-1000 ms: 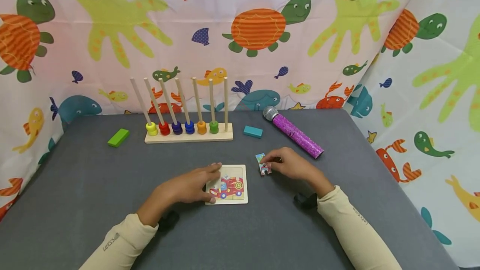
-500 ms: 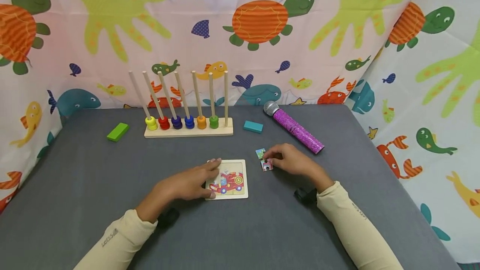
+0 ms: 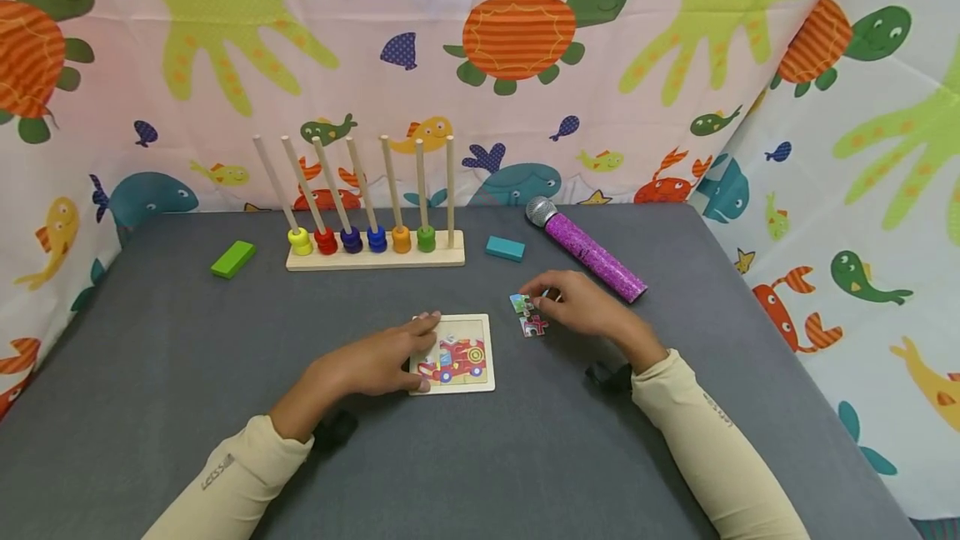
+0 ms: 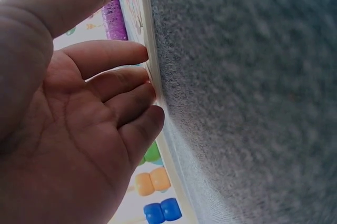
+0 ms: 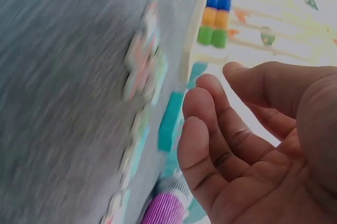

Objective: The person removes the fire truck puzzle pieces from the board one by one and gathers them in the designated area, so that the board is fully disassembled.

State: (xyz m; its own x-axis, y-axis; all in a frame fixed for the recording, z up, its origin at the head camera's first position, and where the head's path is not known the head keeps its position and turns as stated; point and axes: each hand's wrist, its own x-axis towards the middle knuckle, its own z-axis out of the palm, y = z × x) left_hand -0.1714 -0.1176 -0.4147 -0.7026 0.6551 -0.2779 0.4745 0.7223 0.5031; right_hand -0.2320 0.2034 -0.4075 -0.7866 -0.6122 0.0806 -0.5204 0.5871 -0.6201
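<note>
A small square wooden puzzle board (image 3: 468, 327) with a red vehicle picture lies on the grey table. My left hand (image 3: 375, 359) rests on its left side, fingers at the top edge and thumb at the bottom edge. In the left wrist view the fingertips of the left hand (image 4: 95, 103) touch the board's rim, nearly straight. Loose jigsaw pieces (image 3: 533, 327) lie right of the board. My right hand (image 3: 581, 302) hovers just beside and above them. In the right wrist view, the right hand's fingers bend loosely with nothing between them, apart from the puzzle pieces (image 5: 141, 68).
A wooden peg counting stand (image 3: 375, 263) with coloured beads stands at the back. A green block (image 3: 233, 259) lies left of it, a teal block (image 3: 505, 248) right of it. A purple glittery microphone (image 3: 592, 255) lies behind the right hand. A printed curtain hangs behind the table.
The right fingers have come off the jigsaw pieces and shifted slightly away, uncovering more of them, including a reddish one. The left hand stays on the board. The head view has tilted slightly.
</note>
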